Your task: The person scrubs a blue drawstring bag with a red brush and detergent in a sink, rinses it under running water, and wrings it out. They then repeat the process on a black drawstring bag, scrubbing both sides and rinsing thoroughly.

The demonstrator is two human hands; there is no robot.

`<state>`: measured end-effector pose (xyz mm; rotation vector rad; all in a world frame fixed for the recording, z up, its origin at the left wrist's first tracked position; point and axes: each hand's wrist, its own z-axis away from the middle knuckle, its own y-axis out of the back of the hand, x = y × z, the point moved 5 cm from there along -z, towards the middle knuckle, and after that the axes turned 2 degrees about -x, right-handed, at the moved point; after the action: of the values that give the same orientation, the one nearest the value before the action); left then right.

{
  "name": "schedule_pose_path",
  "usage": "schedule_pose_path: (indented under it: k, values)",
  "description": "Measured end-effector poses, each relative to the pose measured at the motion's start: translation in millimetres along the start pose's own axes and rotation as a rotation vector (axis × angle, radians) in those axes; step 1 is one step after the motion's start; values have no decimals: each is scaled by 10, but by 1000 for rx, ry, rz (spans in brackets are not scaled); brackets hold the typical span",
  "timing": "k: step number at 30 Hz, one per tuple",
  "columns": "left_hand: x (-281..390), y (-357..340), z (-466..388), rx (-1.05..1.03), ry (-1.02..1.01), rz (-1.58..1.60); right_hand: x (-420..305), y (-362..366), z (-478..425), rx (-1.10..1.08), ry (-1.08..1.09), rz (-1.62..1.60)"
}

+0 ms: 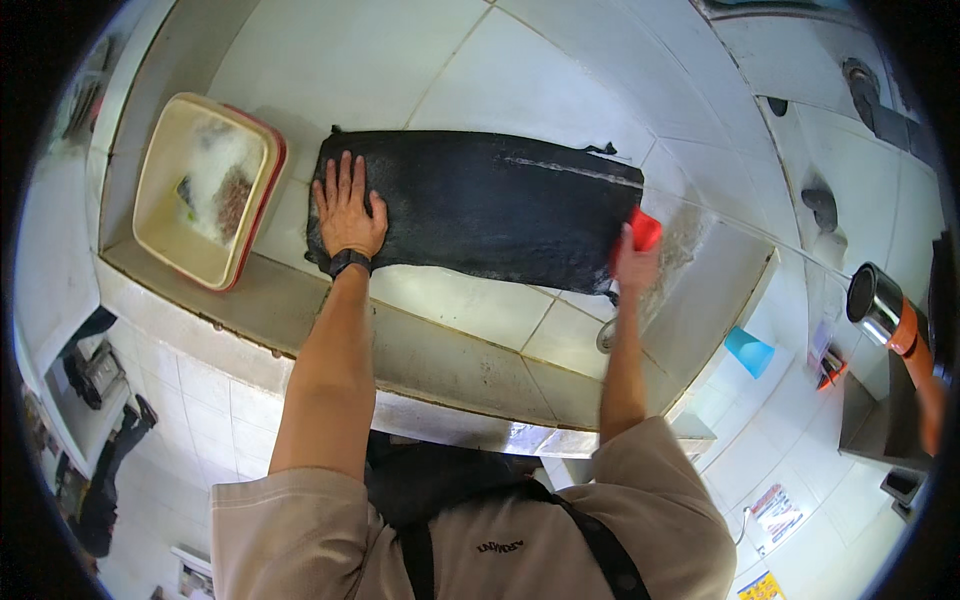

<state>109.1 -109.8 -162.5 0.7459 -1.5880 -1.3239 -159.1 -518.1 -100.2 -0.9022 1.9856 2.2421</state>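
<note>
A wet black cloth (472,202) lies spread across the white-tiled floor of a basin (450,296), with small ties or frayed bits at its corners. Flat on its left end rests my left hand (350,214), fingers spread, a dark band at the wrist. My right hand (636,266) grips a red scrubber (643,231) at the cloth's right edge; motion blur and the fingers hide part of it. A thin stream of water (795,251) reaches the upper right of the cloth. Foamy water (679,240) spreads beside the scrubber.
A cream tub (154,195) inside a red one (279,169) holds suds and a brown scrubbing pad (234,202). Nearby are a round drain (606,336), a blue plastic cup (750,351) and a metal tap (876,304) on an orange pipe. A raised tiled rim (480,427) borders the basin.
</note>
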Motion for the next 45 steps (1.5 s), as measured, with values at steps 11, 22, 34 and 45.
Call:
schedule_pose_path:
  k: [11, 22, 34, 45]
  values:
    - [-17, 8, 24, -9, 24, 26, 286, -93, 262, -225, 2, 64]
    - [-16, 32, -18, -33, 7, -3, -2537, -1393, 1315, -691, 556, -59]
    - [24, 55, -6, -46, 13, -3, -804, -464, -347, -216, 163, -133]
    - [53, 65, -5, -30, 15, 49, 998, 315, -1609, -24, 63, 621]
